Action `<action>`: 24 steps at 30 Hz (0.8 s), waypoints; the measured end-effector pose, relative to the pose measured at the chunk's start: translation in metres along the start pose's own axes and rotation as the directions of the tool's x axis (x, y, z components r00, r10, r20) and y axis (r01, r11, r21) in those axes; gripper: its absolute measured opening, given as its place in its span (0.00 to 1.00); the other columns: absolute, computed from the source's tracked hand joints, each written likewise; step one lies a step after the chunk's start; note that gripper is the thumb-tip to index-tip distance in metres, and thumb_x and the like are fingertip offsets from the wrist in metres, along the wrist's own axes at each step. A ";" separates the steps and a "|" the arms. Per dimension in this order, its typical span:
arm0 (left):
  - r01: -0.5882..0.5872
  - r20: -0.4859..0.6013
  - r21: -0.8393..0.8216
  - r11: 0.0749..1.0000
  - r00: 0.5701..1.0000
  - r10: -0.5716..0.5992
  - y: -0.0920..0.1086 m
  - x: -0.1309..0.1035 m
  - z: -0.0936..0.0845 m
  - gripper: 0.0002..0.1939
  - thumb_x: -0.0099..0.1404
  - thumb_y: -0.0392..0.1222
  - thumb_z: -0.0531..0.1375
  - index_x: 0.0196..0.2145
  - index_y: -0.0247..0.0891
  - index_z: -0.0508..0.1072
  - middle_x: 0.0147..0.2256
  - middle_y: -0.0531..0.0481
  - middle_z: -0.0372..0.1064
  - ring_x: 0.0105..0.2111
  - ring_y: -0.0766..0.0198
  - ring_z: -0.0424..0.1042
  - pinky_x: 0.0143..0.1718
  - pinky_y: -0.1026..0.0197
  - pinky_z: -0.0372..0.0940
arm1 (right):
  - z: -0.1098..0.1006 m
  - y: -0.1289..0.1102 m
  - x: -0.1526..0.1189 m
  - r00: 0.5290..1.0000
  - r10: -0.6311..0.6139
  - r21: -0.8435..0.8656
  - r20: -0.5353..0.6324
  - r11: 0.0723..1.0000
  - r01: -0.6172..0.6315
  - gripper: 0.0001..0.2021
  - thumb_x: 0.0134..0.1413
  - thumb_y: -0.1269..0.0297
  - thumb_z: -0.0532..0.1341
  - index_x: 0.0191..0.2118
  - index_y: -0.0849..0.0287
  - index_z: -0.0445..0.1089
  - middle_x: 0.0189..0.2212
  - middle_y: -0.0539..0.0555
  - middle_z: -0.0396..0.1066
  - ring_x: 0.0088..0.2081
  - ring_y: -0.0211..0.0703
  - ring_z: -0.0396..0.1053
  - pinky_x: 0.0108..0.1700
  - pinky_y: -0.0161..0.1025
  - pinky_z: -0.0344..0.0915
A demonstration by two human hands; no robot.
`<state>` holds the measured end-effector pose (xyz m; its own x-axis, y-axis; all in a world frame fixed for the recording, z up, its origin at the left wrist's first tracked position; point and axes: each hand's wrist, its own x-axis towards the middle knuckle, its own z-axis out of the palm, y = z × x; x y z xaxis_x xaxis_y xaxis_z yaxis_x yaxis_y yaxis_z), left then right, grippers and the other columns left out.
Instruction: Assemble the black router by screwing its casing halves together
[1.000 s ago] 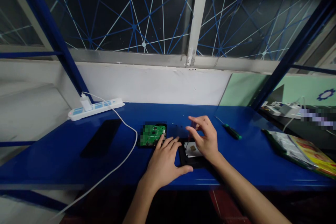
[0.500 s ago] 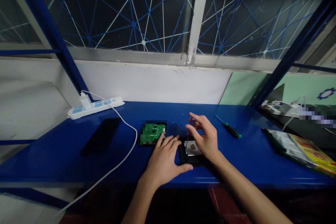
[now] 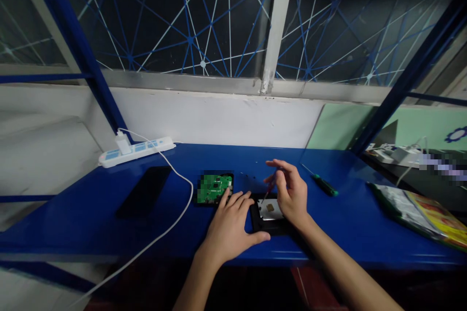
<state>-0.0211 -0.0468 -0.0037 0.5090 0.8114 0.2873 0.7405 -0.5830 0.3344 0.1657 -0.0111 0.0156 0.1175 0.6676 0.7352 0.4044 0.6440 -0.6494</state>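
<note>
Blue table (image 3: 346, 223) below a dark patterned window (image 3: 226, 19) and a white wall (image 3: 219, 119); contents listed from left to right.

- White power strip (image 3: 162, 145), slanted at the far left corner, with a plugged-in adapter (image 3: 123, 144); probably set back for outlet access without crowding the middle.
- Dark flat slab (image 3: 144, 192), lying near the strip; of unclear kind.
- White cable (image 3: 164, 224), looped from the adapter and over the front edge, left of both hands.
- Green circuit board (image 3: 217, 185) in a dark shell, face up, midway along the table; apparently within easy reach.
- Left hand (image 3: 228, 233), palm down with fingers spread, between board and black case (image 3: 260, 227); forefinger at the board's edge, thumb beside the case's near left corner, seemingly for steadying.
- Black case, near the front edge at the middle, with metal plate (image 3: 270, 210) upward, likely for tool access.
- Small dark bits (image 3: 254, 177), beyond the case.
- Right hand (image 3: 295, 197), pinching a slim driver (image 3: 268, 189) with fingertips, point down at the plate's far left corner; likely for fine control.
- Green-handled screwdriver (image 3: 326, 186), toward the far right, unheld.
- Bright packet (image 3: 419, 211), at the right end.
</note>
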 end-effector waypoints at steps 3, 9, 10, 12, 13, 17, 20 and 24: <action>0.003 0.007 0.002 1.000 1.000 -0.003 0.000 0.000 0.000 0.37 0.60 0.70 0.63 0.55 0.39 0.71 0.63 0.41 0.64 0.64 0.45 0.60 0.70 0.38 0.43 | 0.000 0.002 0.001 0.999 0.019 0.031 -0.036 0.999 -0.018 0.11 0.70 0.64 0.52 0.54 0.54 0.65 0.48 0.57 0.76 0.29 0.36 0.77 0.30 0.37 0.75; 0.000 0.002 0.011 1.000 1.000 0.000 0.000 0.000 0.000 0.37 0.59 0.69 0.64 0.55 0.39 0.71 0.63 0.41 0.64 0.64 0.45 0.61 0.69 0.37 0.43 | 0.000 0.002 0.002 0.999 0.052 0.044 0.013 0.998 -0.053 0.11 0.69 0.63 0.53 0.53 0.53 0.66 0.46 0.56 0.76 0.27 0.35 0.76 0.28 0.36 0.74; -0.002 0.001 0.011 1.000 1.000 0.002 0.000 0.000 0.000 0.37 0.59 0.69 0.64 0.55 0.39 0.71 0.63 0.41 0.64 0.64 0.45 0.61 0.69 0.37 0.43 | 0.000 0.002 0.002 0.998 0.053 0.044 0.028 0.998 -0.054 0.11 0.70 0.64 0.53 0.53 0.53 0.66 0.46 0.56 0.76 0.27 0.35 0.75 0.28 0.36 0.74; -0.001 0.006 0.010 1.000 1.000 0.000 0.000 0.000 -0.001 0.37 0.59 0.69 0.64 0.55 0.39 0.71 0.63 0.41 0.64 0.64 0.45 0.61 0.69 0.37 0.43 | 0.001 0.002 0.001 0.998 0.054 0.052 0.046 0.997 -0.056 0.11 0.70 0.64 0.52 0.54 0.53 0.65 0.47 0.56 0.76 0.28 0.35 0.75 0.28 0.36 0.74; 0.002 0.009 0.010 1.000 1.000 -0.002 0.000 0.000 -0.001 0.37 0.59 0.68 0.65 0.55 0.39 0.71 0.63 0.41 0.64 0.64 0.45 0.61 0.69 0.37 0.43 | 0.001 0.002 0.001 0.997 0.054 0.057 0.048 0.997 -0.056 0.11 0.70 0.64 0.52 0.54 0.53 0.65 0.47 0.56 0.76 0.28 0.35 0.75 0.28 0.36 0.74; 0.007 0.011 0.006 1.000 1.000 -0.007 0.001 0.001 -0.001 0.37 0.59 0.68 0.65 0.55 0.38 0.71 0.63 0.41 0.64 0.64 0.45 0.60 0.70 0.38 0.42 | 0.001 0.001 0.001 0.996 0.054 0.064 0.064 0.996 -0.058 0.11 0.70 0.64 0.52 0.54 0.52 0.65 0.48 0.56 0.75 0.28 0.35 0.75 0.27 0.35 0.74; 0.005 0.002 0.002 1.000 1.000 -0.005 0.001 0.001 0.000 0.37 0.58 0.67 0.66 0.55 0.39 0.70 0.63 0.42 0.64 0.64 0.46 0.60 0.70 0.38 0.42 | 0.001 0.000 0.001 0.996 0.052 0.062 0.077 0.996 -0.057 0.11 0.70 0.64 0.53 0.54 0.52 0.65 0.48 0.55 0.75 0.28 0.35 0.75 0.27 0.35 0.74; 0.002 0.003 0.000 1.000 1.000 -0.002 0.000 0.001 0.001 0.37 0.59 0.68 0.66 0.55 0.38 0.71 0.63 0.41 0.64 0.64 0.46 0.60 0.70 0.38 0.42 | 0.001 0.000 0.001 0.995 0.050 0.058 0.086 0.997 -0.055 0.11 0.70 0.65 0.53 0.54 0.52 0.65 0.47 0.55 0.76 0.28 0.34 0.75 0.28 0.35 0.74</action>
<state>-0.0200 -0.0462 -0.0044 0.5088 0.8128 0.2835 0.7418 -0.5811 0.3348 0.1651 -0.0102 0.0161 0.0590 0.7288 0.6822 0.3436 0.6268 -0.6993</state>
